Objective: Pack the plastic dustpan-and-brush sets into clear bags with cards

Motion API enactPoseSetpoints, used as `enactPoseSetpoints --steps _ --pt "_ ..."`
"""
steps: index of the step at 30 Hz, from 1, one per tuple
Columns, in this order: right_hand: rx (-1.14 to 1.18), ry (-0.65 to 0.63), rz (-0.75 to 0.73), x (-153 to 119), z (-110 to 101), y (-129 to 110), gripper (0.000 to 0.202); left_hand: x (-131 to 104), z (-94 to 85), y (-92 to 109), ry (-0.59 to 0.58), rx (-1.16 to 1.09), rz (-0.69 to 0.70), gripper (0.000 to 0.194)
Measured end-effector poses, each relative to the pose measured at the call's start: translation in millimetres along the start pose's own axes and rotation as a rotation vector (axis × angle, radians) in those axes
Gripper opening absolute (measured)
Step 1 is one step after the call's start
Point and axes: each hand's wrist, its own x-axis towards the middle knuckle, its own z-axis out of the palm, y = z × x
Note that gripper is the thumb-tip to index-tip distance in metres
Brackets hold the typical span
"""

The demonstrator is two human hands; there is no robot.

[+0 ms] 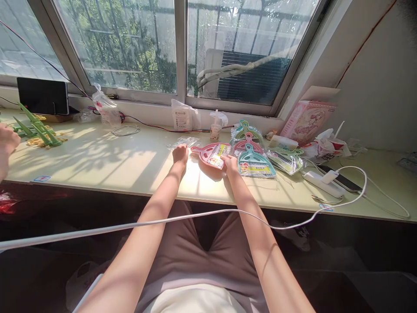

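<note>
My right hand grips the right edge of a pink mini dustpan, which has a brush and a yellow-and-white label card in it. The dustpan's handle points left. Just beyond that handle, my left hand is closed in a fist against a crumpled clear plastic bag; its fingertips are hidden. Right of my right hand lies a teal dustpan set in clear wrapping. Behind it are a wrapped pink set and a green one. Another wrapped green set lies farther right.
A white cable crosses in front of my forearms to a power strip beside a dark phone. A drink cup stands near the window. At the left, another person's hand is near green plastic pieces and a tablet.
</note>
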Motion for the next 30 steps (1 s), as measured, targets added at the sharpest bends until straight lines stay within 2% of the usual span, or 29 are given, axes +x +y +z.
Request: enactPoseSetpoints --steps 2,5,8,15,21,25,27,28,30 --pt "0.022 0.008 0.080 3.4 2.4 -0.9 0.024 -2.3 -2.7 3.4 -0.007 0.012 0.033 0.042" --pt "0.066 -0.036 0.045 4.5 2.6 -4.1 0.026 -5.0 -4.7 5.0 -0.009 -0.010 0.063 0.042" --pt "0.060 -0.025 0.057 1.6 2.3 -9.4 0.025 -6.5 -4.4 4.4 0.025 -0.077 0.091 0.042" --pt "0.105 -0.008 0.028 -12.7 6.7 -19.1 0.024 -8.0 1.1 8.2 0.082 -0.317 0.322 0.038" --pt "0.123 0.025 0.060 -11.5 8.0 -18.8 0.025 -7.1 6.3 13.5 0.002 -0.405 0.457 0.031" --pt "0.131 -0.002 -0.010 -7.5 8.9 -12.5 0.024 -14.7 9.0 24.5 -0.064 -0.496 0.548 0.028" --pt "0.122 -0.001 -0.058 -6.3 8.9 -8.9 0.025 -21.8 9.1 32.8 -0.010 -0.539 0.543 0.033" --pt "0.120 0.005 -0.077 -5.9 8.7 -7.4 0.026 -25.1 8.6 36.8 0.057 -0.555 0.497 0.042" --pt "0.130 0.013 -0.109 -4.9 8.1 -5.5 0.027 -29.1 6.4 43.1 0.239 -0.589 0.311 0.070"
